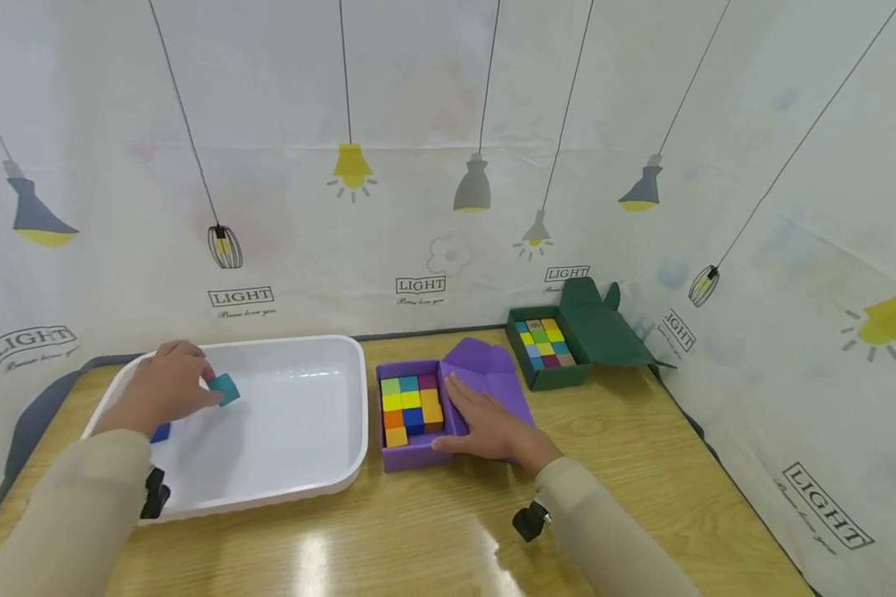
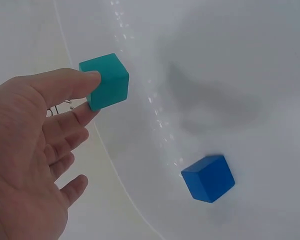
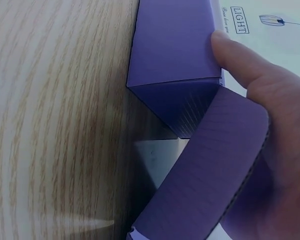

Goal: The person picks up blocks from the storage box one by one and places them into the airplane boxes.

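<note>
Over the left part of a white tray (image 1: 299, 491), my left hand (image 1: 166, 383) pinches a teal cube (image 2: 109, 82) between thumb and fingertips, above the tray floor. A dark blue cube (image 2: 210, 179) lies on that floor, partly hidden by the left arm in the head view. My right hand (image 1: 489, 424) rests, fingers extended, on the purple box (image 1: 418, 456) where its opened lid (image 1: 485, 356) joins it. The right thumb touches the box's near right rim. Inside the box sit several colored cubes (image 1: 411, 400), with a gap at the front right.
A green box (image 1: 560, 379) filled with colored cubes stands at the back right, its lid (image 1: 605, 332) folded out to the right. The wooden table (image 1: 388, 539) meets a printed wall covering (image 1: 314, 249) at the back and right.
</note>
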`<state>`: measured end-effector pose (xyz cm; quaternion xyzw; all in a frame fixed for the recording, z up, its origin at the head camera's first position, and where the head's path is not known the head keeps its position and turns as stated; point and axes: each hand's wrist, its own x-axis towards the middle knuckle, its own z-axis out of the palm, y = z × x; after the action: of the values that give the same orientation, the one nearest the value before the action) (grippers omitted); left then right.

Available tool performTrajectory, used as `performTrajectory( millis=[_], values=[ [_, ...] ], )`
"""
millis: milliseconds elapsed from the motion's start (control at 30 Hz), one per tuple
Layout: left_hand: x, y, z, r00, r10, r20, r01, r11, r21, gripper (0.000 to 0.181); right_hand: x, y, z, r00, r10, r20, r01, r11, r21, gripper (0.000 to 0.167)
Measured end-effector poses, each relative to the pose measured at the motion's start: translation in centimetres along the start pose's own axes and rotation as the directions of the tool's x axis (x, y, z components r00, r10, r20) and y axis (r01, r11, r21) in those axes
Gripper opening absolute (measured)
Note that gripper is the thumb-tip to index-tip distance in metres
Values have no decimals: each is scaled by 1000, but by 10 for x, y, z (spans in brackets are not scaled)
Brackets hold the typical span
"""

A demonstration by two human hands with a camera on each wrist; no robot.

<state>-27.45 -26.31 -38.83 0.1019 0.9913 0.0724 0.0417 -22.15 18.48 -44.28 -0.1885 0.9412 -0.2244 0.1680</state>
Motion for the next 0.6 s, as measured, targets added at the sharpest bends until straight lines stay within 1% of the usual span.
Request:
performTrajectory(
  millis=[100,167,300,467,600],
  values=[
    [0,10,-1,1000,28,-13,-28,1000,-11,30,1,0,0,1000,-1,0,1,1000,-9,106],
    [1,17,0,999,37,-22,-37,999,-23,31,1,0,-1,1000,5,-1,-5,1000,-9,106],
    [0,33,0,997,64,-42,-67,996,-53,30,2,-2,-3,1000,19,-3,-19,1000,2,104],
    [-1,57,0,990,124,-74,-131,986,-100,28,2,-3,-4,1000,17,5,-17,1000,-7,104],
    [0,77,2,983,164,-86,-175,976,-133,28,4,0,-3,1000,18,17,-18,999,-29,105]
  ],
)
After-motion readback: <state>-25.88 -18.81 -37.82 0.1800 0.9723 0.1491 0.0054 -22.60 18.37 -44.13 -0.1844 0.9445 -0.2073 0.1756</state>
